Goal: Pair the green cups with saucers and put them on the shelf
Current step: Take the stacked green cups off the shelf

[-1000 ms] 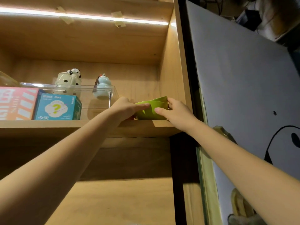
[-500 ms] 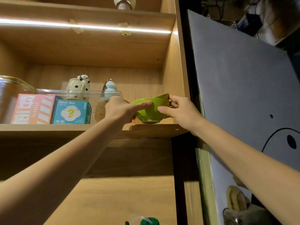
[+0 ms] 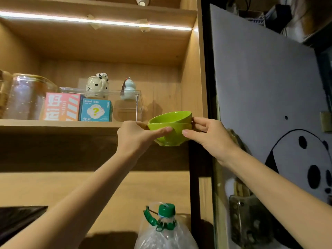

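Two green cups [image 3: 170, 129] sit stacked one inside the other, held in the air just in front of the wooden shelf [image 3: 59, 124] at its right end. My left hand [image 3: 136, 139] grips the stack's left side, thumb on the front of the lower cup. On the right side my right hand [image 3: 206, 135] holds the stack, fingers at the rim of the upper cup. No saucer is in view.
On the shelf stand a glass jar [image 3: 27, 97], a pink box [image 3: 61, 106], a blue "Blind Box" [image 3: 96, 110], and a clear case [image 3: 125, 103] with two figurines. A plastic bottle with a green cap [image 3: 165, 225] stands below. A grey panel [image 3: 260, 87] is at the right.
Both hands have lifted the stacked green cups off the shelf and drawn them out and down, clear of the shelf's front edge. The camera has tilted lower.
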Available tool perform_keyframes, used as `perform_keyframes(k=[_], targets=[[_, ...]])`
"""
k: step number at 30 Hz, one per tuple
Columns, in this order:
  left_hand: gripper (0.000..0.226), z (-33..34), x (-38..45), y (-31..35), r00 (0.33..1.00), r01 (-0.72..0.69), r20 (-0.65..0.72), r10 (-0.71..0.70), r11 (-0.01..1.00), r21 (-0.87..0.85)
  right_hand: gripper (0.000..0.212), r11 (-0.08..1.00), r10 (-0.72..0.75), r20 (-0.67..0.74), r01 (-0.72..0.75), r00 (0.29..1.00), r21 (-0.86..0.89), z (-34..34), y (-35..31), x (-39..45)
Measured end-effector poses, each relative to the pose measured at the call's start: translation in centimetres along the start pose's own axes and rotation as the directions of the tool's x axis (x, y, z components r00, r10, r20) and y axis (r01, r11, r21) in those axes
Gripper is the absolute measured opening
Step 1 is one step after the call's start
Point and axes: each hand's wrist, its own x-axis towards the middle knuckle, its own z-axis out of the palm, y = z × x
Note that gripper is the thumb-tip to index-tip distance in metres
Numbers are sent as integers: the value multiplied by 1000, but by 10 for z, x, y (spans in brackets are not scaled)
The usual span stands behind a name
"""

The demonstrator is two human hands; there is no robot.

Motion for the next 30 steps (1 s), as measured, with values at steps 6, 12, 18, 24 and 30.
perform_keyframes(k=[6,12,18,24,30], targets=[[27,5,-67,-35,997,75,5,-75,997,-10,64,985,150,27,-152,988,81,15,24,-56],[79,14,-120,-84,985,144,105,-135,986,-82,57,937,290,34,-291,956,193,35,65,-117],[73,23,-197,-116,979,199,32,-199,980,2,52,852,453,-39,-419,891,314,50,92,-178],[72,28,-280,-142,955,292,46,-292,956,-1,52,717,633,-31,-570,774,401,62,124,-255],[75,30,-362,-167,897,438,87,-434,899,-29,49,600,746,-14,-663,666,448,77,151,-332]])
